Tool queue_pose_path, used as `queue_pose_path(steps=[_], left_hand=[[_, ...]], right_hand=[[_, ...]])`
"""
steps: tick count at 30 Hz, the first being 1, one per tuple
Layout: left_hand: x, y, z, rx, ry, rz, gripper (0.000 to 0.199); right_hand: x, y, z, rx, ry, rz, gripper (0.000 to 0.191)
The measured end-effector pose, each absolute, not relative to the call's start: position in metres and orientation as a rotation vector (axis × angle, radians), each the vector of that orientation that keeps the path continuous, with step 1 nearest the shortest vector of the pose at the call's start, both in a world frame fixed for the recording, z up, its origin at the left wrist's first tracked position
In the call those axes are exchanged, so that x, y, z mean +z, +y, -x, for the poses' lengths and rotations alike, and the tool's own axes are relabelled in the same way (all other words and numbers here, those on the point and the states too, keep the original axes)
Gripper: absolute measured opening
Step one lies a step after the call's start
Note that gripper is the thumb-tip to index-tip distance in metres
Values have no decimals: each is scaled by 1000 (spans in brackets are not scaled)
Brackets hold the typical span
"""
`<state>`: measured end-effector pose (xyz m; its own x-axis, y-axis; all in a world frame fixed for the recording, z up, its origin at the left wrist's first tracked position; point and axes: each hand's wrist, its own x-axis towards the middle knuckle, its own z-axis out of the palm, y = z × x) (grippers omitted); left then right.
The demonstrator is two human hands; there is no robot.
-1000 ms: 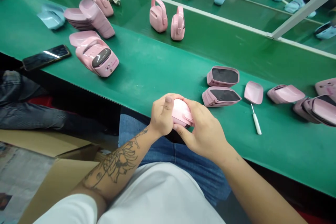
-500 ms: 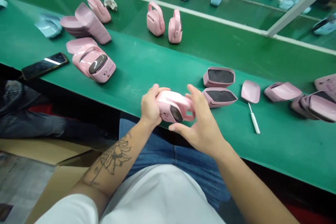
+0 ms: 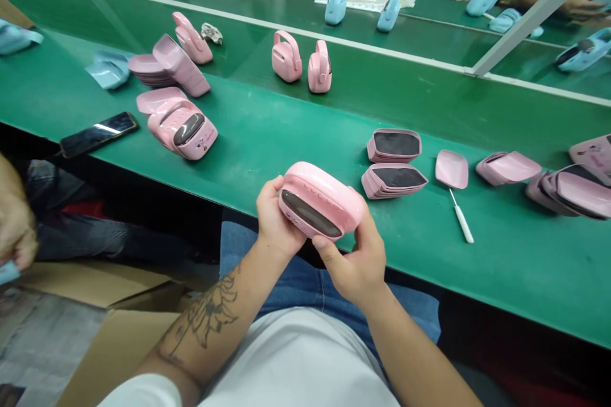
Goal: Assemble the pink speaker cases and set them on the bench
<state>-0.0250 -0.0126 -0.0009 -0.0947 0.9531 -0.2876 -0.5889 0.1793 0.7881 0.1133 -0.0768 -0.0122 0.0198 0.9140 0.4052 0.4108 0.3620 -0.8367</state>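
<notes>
A glossy pink plastic case point(image 3: 329, 194) with a carry handle and a dark oval window is held over the table's near edge. My left hand point(image 3: 279, 219) is closed around its left end. At the right end my right hand point(image 3: 356, 254) grips it too, thumb along the lower edge. Just beyond my right hand lie two stacks of pink shells with dark panels point(image 3: 394, 181). A white-handled screwdriver point(image 3: 461, 219) rests farther right, its tip by a loose pink shell point(image 3: 451, 169).
Two pink cases point(image 3: 286, 57) stand upright at the back. Another pink case point(image 3: 191, 133) lies on the left near a phone point(image 3: 99, 133) and nested pink shells point(image 3: 181, 67). A co-worker's hand point(image 3: 16, 229) shows at the left edge, above an open carton point(image 3: 114, 343).
The pink case has been turned so its handle faces up and its window toward me. My right hand has gone from open beside it to gripping its right end. A co-worker's hand has appeared at left.
</notes>
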Motion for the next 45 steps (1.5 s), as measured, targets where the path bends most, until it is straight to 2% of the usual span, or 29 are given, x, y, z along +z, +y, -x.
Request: queue_pose_path(steps=[5,8,11,16,18,25,32,34,40,45], left_hand=[[-10,-18,24,1610,995,-766,59],[-17,-24,27,1669,936,-1087,62],[-19,-26,34,1582,733,-1349,62],[-21,-17,43,1405,558,-1589,86],[-19,-15,43,1419,554,-1632,89],[-4,-15,34,1472,646,-1560,75],[-12,-2,3,1582,999,-909,82],[-11,3,-3,1559,1045,-725,78],[2,10,-1,1389,954,-545,55],[10,2,-3,1263,978,-353,56]], right_hand=[[-7,-81,-117,453,-1617,1172,77],[-5,-82,-117,454,-1598,1167,76],[-6,-83,-119,467,-1536,1155,77],[-4,-80,-128,488,-1513,1172,76],[-1,-78,-132,475,-1495,1174,75],[5,-71,-146,497,-1565,1130,82],[-4,-65,-131,286,-1630,1223,76],[-2,-64,-129,289,-1654,1252,77],[10,-67,-140,473,-1723,1337,101],[20,-74,-138,471,-1675,1348,93]])
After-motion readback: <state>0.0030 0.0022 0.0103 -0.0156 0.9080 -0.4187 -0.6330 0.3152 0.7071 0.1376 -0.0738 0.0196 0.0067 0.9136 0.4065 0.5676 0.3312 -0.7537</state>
